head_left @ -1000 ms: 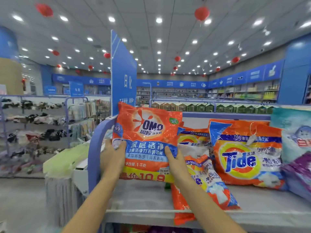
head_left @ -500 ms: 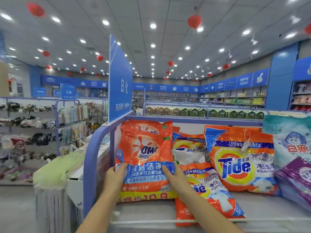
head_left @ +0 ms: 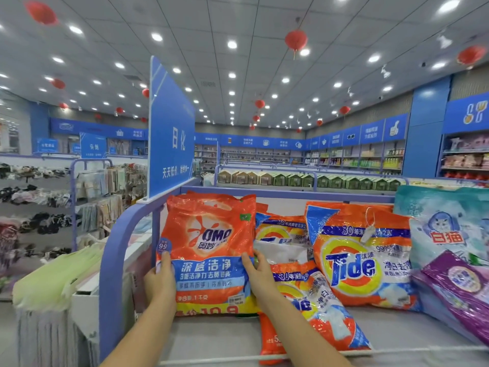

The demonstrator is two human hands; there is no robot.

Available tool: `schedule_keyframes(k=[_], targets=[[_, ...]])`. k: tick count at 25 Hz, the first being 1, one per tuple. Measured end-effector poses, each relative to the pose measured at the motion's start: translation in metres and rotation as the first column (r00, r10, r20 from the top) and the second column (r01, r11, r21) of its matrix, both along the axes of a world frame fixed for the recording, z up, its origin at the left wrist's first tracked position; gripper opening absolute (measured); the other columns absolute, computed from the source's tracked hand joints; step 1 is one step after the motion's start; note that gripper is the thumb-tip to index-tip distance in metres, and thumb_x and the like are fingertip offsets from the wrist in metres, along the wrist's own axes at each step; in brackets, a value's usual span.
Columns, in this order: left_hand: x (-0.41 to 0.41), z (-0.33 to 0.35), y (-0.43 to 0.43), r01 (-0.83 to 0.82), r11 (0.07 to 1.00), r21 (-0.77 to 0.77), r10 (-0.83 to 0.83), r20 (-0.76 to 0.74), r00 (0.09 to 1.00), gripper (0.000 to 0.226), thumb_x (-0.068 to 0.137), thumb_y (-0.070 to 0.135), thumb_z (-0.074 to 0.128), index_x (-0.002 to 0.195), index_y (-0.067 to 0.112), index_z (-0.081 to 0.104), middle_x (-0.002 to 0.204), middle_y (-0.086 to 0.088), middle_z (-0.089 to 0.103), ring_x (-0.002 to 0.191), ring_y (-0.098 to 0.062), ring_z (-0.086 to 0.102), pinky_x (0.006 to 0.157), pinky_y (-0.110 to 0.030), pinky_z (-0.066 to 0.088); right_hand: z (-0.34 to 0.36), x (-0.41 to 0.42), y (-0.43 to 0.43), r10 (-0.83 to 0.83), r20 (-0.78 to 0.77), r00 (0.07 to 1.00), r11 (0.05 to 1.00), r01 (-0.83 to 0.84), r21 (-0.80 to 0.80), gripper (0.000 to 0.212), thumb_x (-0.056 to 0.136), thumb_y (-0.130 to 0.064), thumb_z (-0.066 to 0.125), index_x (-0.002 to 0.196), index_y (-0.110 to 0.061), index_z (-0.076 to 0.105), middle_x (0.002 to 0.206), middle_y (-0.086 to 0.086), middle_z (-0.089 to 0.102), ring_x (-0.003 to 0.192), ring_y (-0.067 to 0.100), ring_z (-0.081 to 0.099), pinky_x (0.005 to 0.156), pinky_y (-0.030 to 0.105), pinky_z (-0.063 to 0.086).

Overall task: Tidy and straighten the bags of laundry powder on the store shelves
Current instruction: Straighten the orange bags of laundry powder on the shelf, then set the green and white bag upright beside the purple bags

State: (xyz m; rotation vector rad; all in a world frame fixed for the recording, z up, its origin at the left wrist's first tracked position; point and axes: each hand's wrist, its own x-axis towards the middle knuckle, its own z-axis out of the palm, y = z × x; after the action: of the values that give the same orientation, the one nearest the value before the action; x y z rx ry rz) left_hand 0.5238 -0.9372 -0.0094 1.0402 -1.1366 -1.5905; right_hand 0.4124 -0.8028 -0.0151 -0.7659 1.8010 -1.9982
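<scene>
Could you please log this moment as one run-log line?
left hand: grips OMO bag, left edge; right hand: grips right edge; bag: standing on shelf

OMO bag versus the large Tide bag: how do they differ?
The OMO bag is gripped at both edges by the left hand and right hand; the large Tide bag is untouched. The OMO bag stands at the left end of the shelf; the Tide bag further right. The Tide bag carries a hang tag; the OMO bag shows none. Both are orange and upright.
</scene>
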Motion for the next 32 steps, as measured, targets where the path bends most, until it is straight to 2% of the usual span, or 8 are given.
schedule_keyframes(k=[6, 9, 14, 17, 19, 23, 26, 32], targets=[[0.004, 0.002, 0.007, -0.031, 0.999, -0.007, 0.031, 0.069, 0.997, 0.049, 0.094, 0.048, 0.042, 0.09, 0.0, 0.052, 0.073, -0.013, 0.055, 0.072, -0.03, 0.054, 0.07, -0.035, 0.044, -0.011, -0.001, -0.001, -0.097, -0.091, 0.991, 0.991, 0.105, 0.088, 0.03, 0.093, -0.036, 0.052, 0.11, -0.011, 0.054, 0.11, 0.01, 0.065, 0.097, 0.021, 0.064, 0.082, 0.038, 0.056], [0.004, 0.001, 0.006, -0.039, 0.999, -0.034, 0.041, 0.077, 0.996, 0.048, 0.094, 0.049, 0.043, 0.091, 0.001, 0.052, 0.084, -0.017, 0.058, 0.073, -0.031, 0.054, 0.074, -0.038, 0.046, 0.002, -0.007, 0.016, -0.085, -0.243, 0.966, 0.988, 0.114, 0.105, 0.015, 0.097, -0.029, 0.047, 0.102, -0.019, 0.056, 0.106, 0.003, 0.065, 0.097, 0.015, 0.063, 0.085, 0.034, 0.054], [0.005, 0.001, 0.015, -0.019, 0.95, -0.311, 0.087, 0.206, 0.975, 0.044, 0.091, 0.029, 0.056, 0.121, -0.001, 0.045, 0.104, -0.015, 0.056, 0.091, -0.03, 0.053, 0.077, -0.039, 0.041, 0.03, -0.071, 0.065, -0.212, -0.613, 0.761, 0.914, 0.377, 0.151, 0.022, 0.093, -0.015, 0.053, 0.112, -0.009, 0.063, 0.109, 0.003, 0.065, 0.1, 0.014, 0.058, 0.086, 0.022, 0.045], [0.008, -0.003, 0.03, 0.012, 0.749, -0.663, 0.21, 0.254, 0.944, 0.069, 0.084, 0.026, 0.067, 0.139, 0.006, 0.031, 0.14, -0.015, 0.041, 0.128, -0.031, 0.036, 0.105, -0.044, 0.031, 0.028, -0.103, 0.063, -0.106, -0.726, 0.679, 0.851, 0.439, 0.286, 0.028, 0.092, -0.016, 0.056, 0.119, -0.012, 0.061, 0.118, 0.002, 0.063, 0.11, 0.017, 0.056, 0.094, 0.027, 0.043], [0.006, -0.01, 0.043, 0.144, 0.474, -0.869, 0.26, 0.294, 0.92, 0.08, 0.081, 0.04, 0.066, 0.145, 0.017, 0.023, 0.149, -0.003, 0.029, 0.137, -0.022, 0.02, 0.114, -0.042, 0.019, 0.023, -0.118, 0.053, 0.018, -0.766, 0.643, 0.812, 0.437, 0.386, 0.035, 0.091, -0.021, 0.057, 0.126, -0.015, 0.056, 0.126, 0.002, 0.058, 0.117, 0.019, 0.051, 0.098, 0.032, 0.041], [-0.013, -0.032, 0.058, 0.478, 0.038, -0.878, 0.367, 0.457, 0.81, 0.077, 0.082, 0.071, 0.033, 0.146, 0.032, 0.017, 0.147, 0.001, 0.034, 0.135, -0.016, 0.022, 0.113, -0.042, 0.019, 0.024, -0.133, 0.03, 0.2, -0.803, 0.562, 0.754, 0.435, 0.492, 0.024, 0.091, -0.024, 0.056, 0.112, -0.014, 0.063, 0.112, 0.004, 0.065, 0.107, 0.021, 0.057, 0.092, 0.039, 0.046], [-0.018, -0.042, 0.053, 0.574, 0.002, -0.819, 0.455, 0.512, 0.729, 0.076, 0.087, 0.071, 0.014, 0.149, 0.026, 0.013, 0.146, 0.001, 0.035, 0.133, -0.017, 0.029, 0.113, -0.034, 0.009, 0.029, -0.137, 0.029, 0.243, -0.789, 0.565, 0.715, 0.445, 0.539, 0.032, 0.091, -0.031, 0.056, 0.062, -0.02, 0.052, 0.063, -0.003, 0.051, 0.063, 0.013, 0.048, 0.064, 0.032, 0.04], [-0.021, -0.046, 0.054, 0.578, 0.004, -0.816, 0.494, 0.504, 0.708, 0.079, 0.089, 0.07, 0.014, 0.149, 0.019, 0.009, 0.147, -0.001, 0.032, 0.134, -0.019, 0.029, 0.11, -0.033, 0.004, 0.056, -0.125, 0.058, -0.068, -0.757, 0.65, 0.915, 0.343, 0.212, 0.03, 0.085, -0.022, 0.066, 0.058, -0.028, 0.057, 0.054, -0.011, 0.051, 0.055, 0.004, 0.046, 0.051, 0.013, 0.038]])
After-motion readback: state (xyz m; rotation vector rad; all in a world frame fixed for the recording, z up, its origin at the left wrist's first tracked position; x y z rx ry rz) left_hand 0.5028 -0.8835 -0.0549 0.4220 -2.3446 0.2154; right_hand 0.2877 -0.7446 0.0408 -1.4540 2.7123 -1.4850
